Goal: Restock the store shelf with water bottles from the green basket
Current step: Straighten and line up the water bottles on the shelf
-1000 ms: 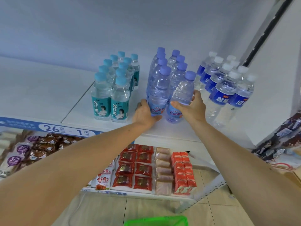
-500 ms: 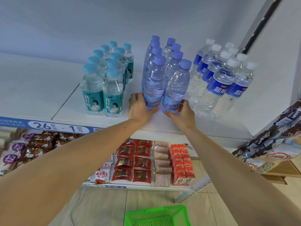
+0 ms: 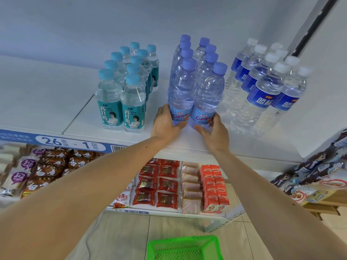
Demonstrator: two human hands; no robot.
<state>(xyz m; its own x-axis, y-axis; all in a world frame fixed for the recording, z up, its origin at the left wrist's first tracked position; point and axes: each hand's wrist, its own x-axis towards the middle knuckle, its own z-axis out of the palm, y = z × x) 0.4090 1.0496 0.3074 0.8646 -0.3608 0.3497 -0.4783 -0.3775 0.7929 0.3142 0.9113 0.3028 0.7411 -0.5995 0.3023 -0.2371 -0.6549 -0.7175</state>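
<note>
Your left hand [image 3: 166, 124] is curled around the base of the front-left clear plastic water bottle with a periwinkle cap and "Cunbs" label [image 3: 181, 94], fingers on its left side and thumb across the front of the label. Your right hand [image 3: 216, 132] grips the base of the front-right bottle of the same kind [image 3: 209, 98] in the same way, thumb in front, fingers round the right side. Both bottles stand upright on the white store shelf [image 3: 47, 98], touching each other, at the head of two rows of matching periwinkle-capped bottles [image 3: 197, 53] that run back toward the wall. Your hands sit close together, with the two bottles between them.

Just to the left of your left hand stands a block of shorter clear bottles with light-blue caps and teal soda-drink labels [image 3: 124, 87]. To the right of your right hand stand taller clear bottles with white caps and dark-blue labels [image 3: 262, 85], near but apart from your fingers.

The green plastic mesh basket [image 3: 185, 247] sits on the tiled floor at the bottom edge of the view, below your forearms; only its near part shows, and you cannot tell what it holds. Under the top shelf, a lower shelf carries red snack packets [image 3: 157, 184] and small red-orange cartons [image 3: 214, 188].
</note>
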